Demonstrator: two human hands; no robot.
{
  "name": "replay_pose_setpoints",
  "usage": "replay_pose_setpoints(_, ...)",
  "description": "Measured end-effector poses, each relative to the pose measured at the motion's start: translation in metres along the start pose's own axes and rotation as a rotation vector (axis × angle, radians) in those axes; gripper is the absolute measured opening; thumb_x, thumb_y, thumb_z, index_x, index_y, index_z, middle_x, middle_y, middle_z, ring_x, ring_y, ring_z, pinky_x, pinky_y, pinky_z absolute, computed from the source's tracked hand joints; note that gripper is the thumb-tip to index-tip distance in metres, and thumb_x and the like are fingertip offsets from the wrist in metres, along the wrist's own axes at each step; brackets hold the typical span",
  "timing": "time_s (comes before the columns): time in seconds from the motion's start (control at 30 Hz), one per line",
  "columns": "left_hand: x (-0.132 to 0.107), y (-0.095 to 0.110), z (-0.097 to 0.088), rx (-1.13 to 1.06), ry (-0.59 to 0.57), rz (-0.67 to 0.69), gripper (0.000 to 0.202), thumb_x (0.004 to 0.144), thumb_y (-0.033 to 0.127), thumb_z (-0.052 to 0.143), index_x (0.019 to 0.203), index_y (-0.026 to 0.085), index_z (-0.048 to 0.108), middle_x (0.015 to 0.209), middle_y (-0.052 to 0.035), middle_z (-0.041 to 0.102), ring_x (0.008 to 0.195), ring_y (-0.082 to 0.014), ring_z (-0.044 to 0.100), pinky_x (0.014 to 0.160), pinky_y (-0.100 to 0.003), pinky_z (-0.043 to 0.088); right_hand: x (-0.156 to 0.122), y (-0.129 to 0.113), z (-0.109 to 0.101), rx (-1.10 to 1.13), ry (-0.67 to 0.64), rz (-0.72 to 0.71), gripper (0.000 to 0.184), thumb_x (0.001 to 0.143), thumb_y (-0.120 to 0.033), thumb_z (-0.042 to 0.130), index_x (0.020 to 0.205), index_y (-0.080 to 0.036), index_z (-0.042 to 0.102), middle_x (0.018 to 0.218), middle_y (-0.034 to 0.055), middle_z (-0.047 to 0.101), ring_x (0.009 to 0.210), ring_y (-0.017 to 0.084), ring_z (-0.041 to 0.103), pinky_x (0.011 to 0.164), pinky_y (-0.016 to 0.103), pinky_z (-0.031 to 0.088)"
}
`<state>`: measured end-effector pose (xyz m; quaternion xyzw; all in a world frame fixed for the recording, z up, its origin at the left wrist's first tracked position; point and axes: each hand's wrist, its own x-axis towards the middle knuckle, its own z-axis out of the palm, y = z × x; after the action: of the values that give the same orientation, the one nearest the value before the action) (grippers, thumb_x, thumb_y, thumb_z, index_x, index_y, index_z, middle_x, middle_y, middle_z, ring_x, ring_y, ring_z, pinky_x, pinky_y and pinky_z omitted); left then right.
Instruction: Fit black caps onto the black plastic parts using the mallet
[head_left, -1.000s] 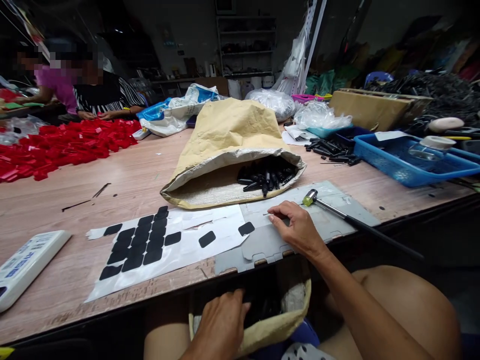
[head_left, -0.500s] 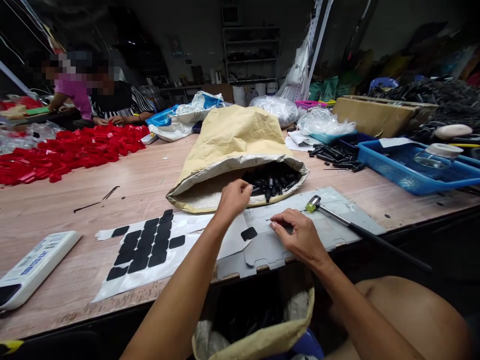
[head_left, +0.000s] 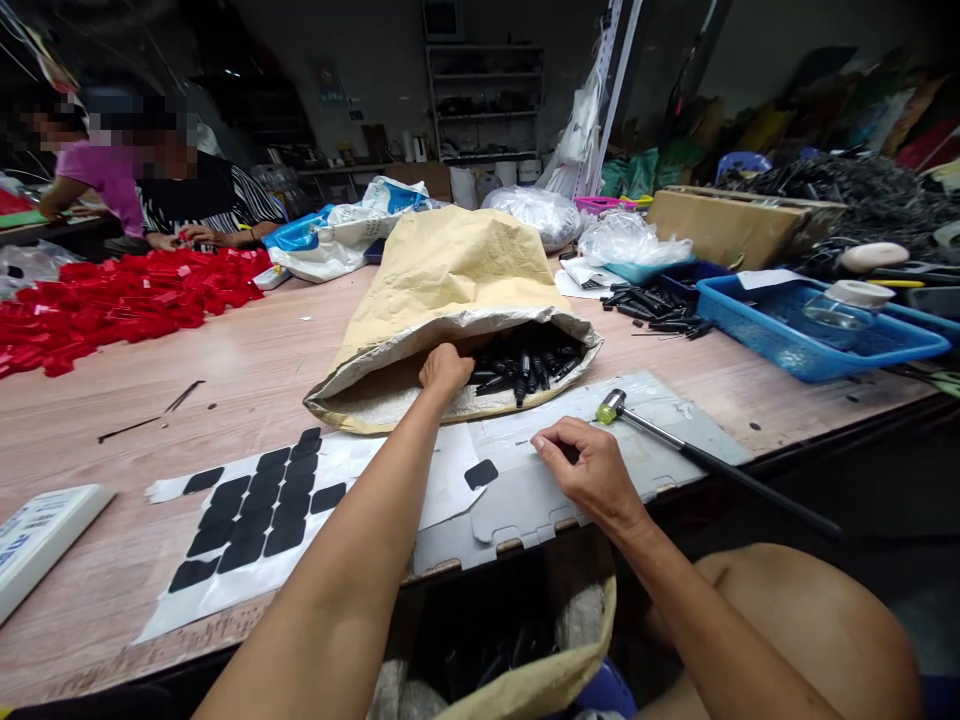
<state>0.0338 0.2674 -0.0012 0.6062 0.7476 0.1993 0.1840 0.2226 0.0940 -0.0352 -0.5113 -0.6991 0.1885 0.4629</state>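
"Where are the black parts [head_left: 521,383]?"

"In the mouth of the sack [head_left: 465,255]. Better to take from the loose edge, only one (this is my judgement)."

"And the grip?"

"The left hand [head_left: 448,368] is beside them, fingers curled; whether they pinch one, I cannot tell. The right hand [head_left: 589,465], by the grey board [head_left: 652,395], has thumb and forefinger nearly together; what they hold, I cannot tell."

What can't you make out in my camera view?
In the head view:
Whether the left hand holds anything: its own back hides its grip.
The thin sliver by the right hand: too small to identify.
The lower sack: cut off by the bottom edge.
The white printed device: cut off by the left edge.
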Motion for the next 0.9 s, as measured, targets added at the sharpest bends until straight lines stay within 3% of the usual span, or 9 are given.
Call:
replay_pose_setpoints(0.13, -0.019, -0.01, -0.021, 0.013, 0.018, 0.005, 0.025, 0.09, 0.035, 0.063, 0.106, 0.017, 0.068, 0.123, -0.0209, 0.07, 0.116, -0.0371, 0.065, 0.087, -0.043, 0.049, -0.002, -0.001, 0.003, -0.005, 0.032, -0.012, 0.018, 0.091, -0.03, 0.061, 0.078, -0.021, 0.071, 0.078, 0.0046, 0.068, 0.077, 0.019, 0.062, 0.075, 0.034, 0.049)
replay_pose_setpoints(0.23, -0.051, -0.022, -0.039, -0.011, 0.042, 0.102, 0.022, 0.093, 0.037, 0.06, 0.108, 0.023, 0.066, 0.118, -0.011, 0.073, 0.114, -0.0311, 0.064, 0.087, -0.039, 0.048, -0.003, 0.001, -0.003, 0.002, 0.108, -0.016, 0.015, 0.091, -0.03, 0.061, 0.089, -0.021, 0.073, 0.086, 0.0056, 0.07, 0.081, 0.019, 0.064, 0.076, 0.034, 0.051)
replay_pose_setpoints(0.3, -0.078, -0.035, -0.046, -0.081, 0.014, 0.247, 0.021, 0.091, 0.038, 0.063, 0.107, 0.025, 0.068, 0.11, -0.006, 0.074, 0.108, -0.0273, 0.064, 0.084, -0.036, 0.048, -0.005, 0.008, -0.018, -0.089, 0.204, -0.036, 0.018, 0.09, -0.031, 0.062, 0.097, -0.021, 0.074, 0.093, 0.0069, 0.071, 0.086, 0.021, 0.064, 0.081, 0.037, 0.052)
replay_pose_setpoints(0.37, -0.103, -0.051, -0.044, -0.187, -0.047, 0.373, 0.024, 0.087, 0.038, 0.068, 0.107, 0.024, 0.07, 0.105, -0.0047, 0.073, 0.102, -0.0254, 0.063, 0.081, -0.035, 0.048, -0.007, 0.021, -0.042, -0.32, 0.31, -0.037, 0.022, 0.089, -0.033, 0.062, 0.102, -0.021, 0.075, 0.098, 0.0091, 0.071, 0.092, 0.025, 0.064, 0.088, 0.043, 0.05)
replay_pose_setpoints(0.47, -0.128, -0.075, -0.033, -0.298, -0.116, 0.386, 0.027, 0.08, 0.034, 0.074, 0.104, 0.023, 0.074, 0.1, -0.0041, 0.073, 0.098, -0.0244, 0.063, 0.083, -0.036, 0.048, -0.014, 0.049, -0.082, -0.741, 0.3, 0.119, 0.033, 0.087, -0.041, 0.064, 0.111, -0.023, 0.075, 0.105, 0.0129, 0.07, 0.096, 0.033, 0.061, 0.084, 0.049, 0.048)
replay_pose_setpoints(0.57, -0.136, -0.089, -0.021, -0.313, -0.118, 0.402, 0.021, 0.078, 0.03, 0.076, 0.098, 0.023, 0.075, 0.1, -0.0038, 0.073, 0.101, -0.025, 0.061, 0.089, -0.038, 0.047, -0.019, 0.073, -0.11, -0.856, 0.147, 0.196, 0.035, 0.087, -0.051, 0.062, 0.1, -0.022, 0.076, 0.098, 0.0135, 0.07, 0.09, 0.033, 0.061, 0.076, 0.046, 0.047)
replay_pose_setpoints(0.7, -0.136, -0.092, -0.018, -0.296, -0.107, 0.508, 0.019, 0.078, 0.03, 0.077, 0.096, 0.024, 0.075, 0.101, -0.0026, 0.073, 0.106, -0.0257, 0.059, 0.095, -0.039, 0.044, -0.021, 0.085, -0.116, -0.843, 0.052, 0.115, 0.03, 0.089, -0.049, 0.057, 0.09, -0.023, 0.071, 0.092, 0.0103, 0.068, 0.086, 0.029, 0.06, 0.073, 0.041, 0.045)
replay_pose_setpoints(0.8, -0.137, -0.09, -0.021, -0.293, -0.121, 0.521, 0.019, 0.078, 0.029, 0.076, 0.096, 0.025, 0.076, 0.101, -0.002, 0.073, 0.106, -0.0254, 0.058, 0.096, -0.038, 0.043, -0.022, 0.076, -0.111, -0.869, 0.053, 0.091, 0.027, 0.09, -0.047, 0.054, 0.088, -0.023, 0.066, 0.092, 0.0104, 0.067, 0.088, 0.03, 0.06, 0.072, 0.041, 0.045)
replay_pose_setpoints(0.9, -0.14, -0.089, -0.023, -0.3, -0.128, 0.51, 0.017, 0.079, 0.027, 0.074, 0.095, 0.025, 0.076, 0.099, -0.0014, 0.074, 0.106, -0.0254, 0.057, 0.094, -0.038, 0.043, -0.025, 0.051, -0.102, -0.75, 0.136, 0.126, 0.026, 0.091, -0.047, 0.054, 0.092, -0.023, 0.063, 0.094, 0.01, 0.067, 0.087, 0.028, 0.062, 0.072, 0.04, 0.046)
